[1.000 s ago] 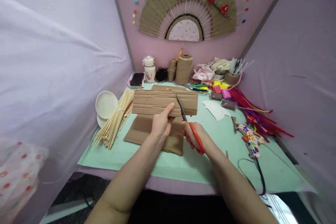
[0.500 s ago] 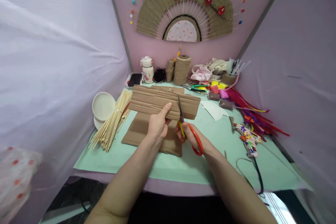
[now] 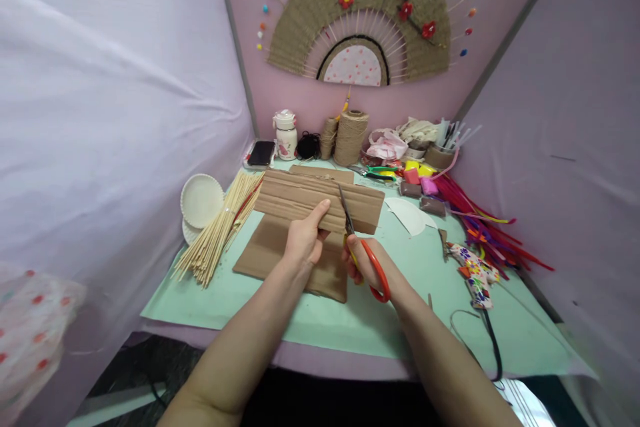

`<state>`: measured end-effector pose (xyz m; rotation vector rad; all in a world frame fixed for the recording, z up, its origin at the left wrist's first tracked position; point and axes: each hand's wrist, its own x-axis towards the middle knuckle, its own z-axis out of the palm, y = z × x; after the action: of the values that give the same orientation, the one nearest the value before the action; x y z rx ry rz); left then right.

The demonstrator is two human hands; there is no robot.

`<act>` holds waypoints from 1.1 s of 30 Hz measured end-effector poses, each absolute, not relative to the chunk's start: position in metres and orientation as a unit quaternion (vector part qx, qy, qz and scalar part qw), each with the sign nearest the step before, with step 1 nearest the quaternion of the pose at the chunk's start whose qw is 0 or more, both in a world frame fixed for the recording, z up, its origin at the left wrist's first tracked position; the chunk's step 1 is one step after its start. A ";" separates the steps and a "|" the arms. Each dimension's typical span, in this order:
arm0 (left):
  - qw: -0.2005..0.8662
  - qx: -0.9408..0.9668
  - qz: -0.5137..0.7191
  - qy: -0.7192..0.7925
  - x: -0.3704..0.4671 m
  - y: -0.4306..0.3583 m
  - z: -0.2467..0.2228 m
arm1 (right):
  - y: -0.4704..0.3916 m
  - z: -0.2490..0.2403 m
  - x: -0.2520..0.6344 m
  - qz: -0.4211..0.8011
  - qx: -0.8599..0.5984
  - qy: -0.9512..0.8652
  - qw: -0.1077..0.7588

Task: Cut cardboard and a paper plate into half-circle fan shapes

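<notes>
My left hand (image 3: 306, 238) pinches a strip of brown corrugated cardboard (image 3: 287, 197), thumb on top and fingers underneath. In my right hand (image 3: 367, 260) is a pair of scissors (image 3: 379, 270) with orange-red and yellow handles. One dark blade lies across the upper face of the strip, right of my left thumb; the other blade is hidden beneath. The strip's right part slants slightly away from the rest along the blade. Below the strip, a larger cardboard sheet (image 3: 265, 257) lies on the mint-green table, and another cardboard piece (image 3: 320, 173) lies behind.
Bamboo sticks (image 3: 210, 240) and white paper plates (image 3: 201, 200) lie left. Twine spools (image 3: 351, 138), a white bottle (image 3: 286, 137) and a phone (image 3: 261, 153) stand or lie at the back. On the right are a patterned glue gun (image 3: 475, 270), pipe cleaners (image 3: 493, 230) and green-handled pliers (image 3: 377, 173).
The whole view has shifted slightly, so the scene sits a little lower and to the right. Both hands keep their grip, and the scissor blades stay at nearly the same place on the strip.
</notes>
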<state>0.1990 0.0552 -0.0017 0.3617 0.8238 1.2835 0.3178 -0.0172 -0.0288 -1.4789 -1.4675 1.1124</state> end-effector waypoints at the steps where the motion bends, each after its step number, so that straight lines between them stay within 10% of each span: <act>1: 0.709 0.163 0.578 0.371 0.199 0.055 -0.002 | -0.017 -0.029 0.317 0.436 -0.581 -0.573 0.380; 33: 0.705 0.186 0.576 0.370 0.200 0.048 0.006 | -0.016 -0.030 0.311 0.442 -0.560 -0.541 0.445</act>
<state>0.2005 0.0482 0.0059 0.4136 0.8214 1.2799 0.3112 -0.0165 -0.0296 -1.3891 -1.3408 1.0966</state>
